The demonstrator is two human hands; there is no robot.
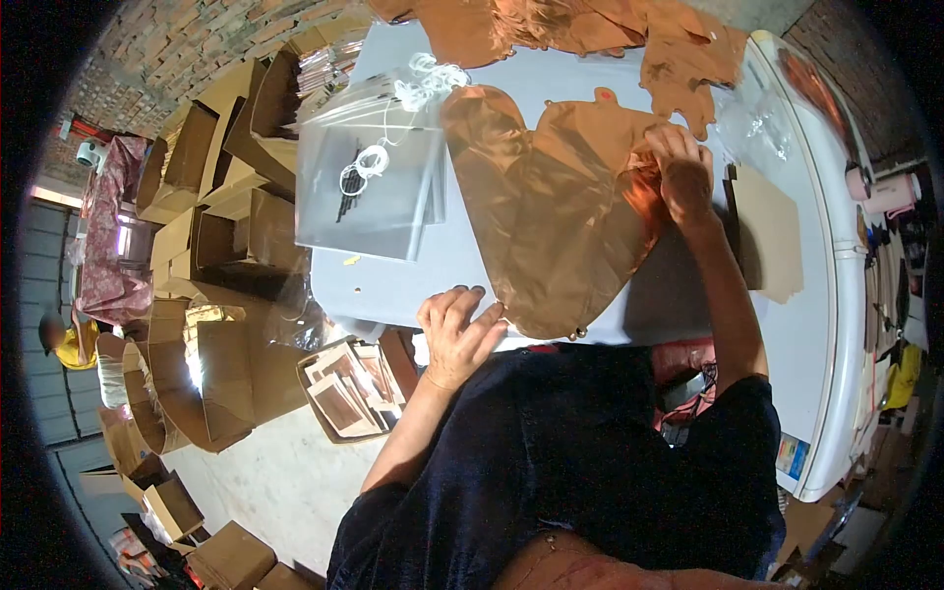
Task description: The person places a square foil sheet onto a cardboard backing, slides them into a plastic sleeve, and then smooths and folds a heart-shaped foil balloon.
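Copper-coloured, glossy foil sheeting (pixel 560 206) is touched by the right hand (pixel 685 182), any pinch hidden; the left hand's (pixel 454 344) fingers are spread. Creases could be caused by uneven pulling.

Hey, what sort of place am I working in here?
Probably a small packing workshop: open cardboard boxes crowd the floor, clear plastic bags lie on the table beside a copper foil sheet, and the wall is bare brick.

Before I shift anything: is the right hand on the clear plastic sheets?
No, the right hand is on the copper foil, and the clear plastic sheets lie left of it.
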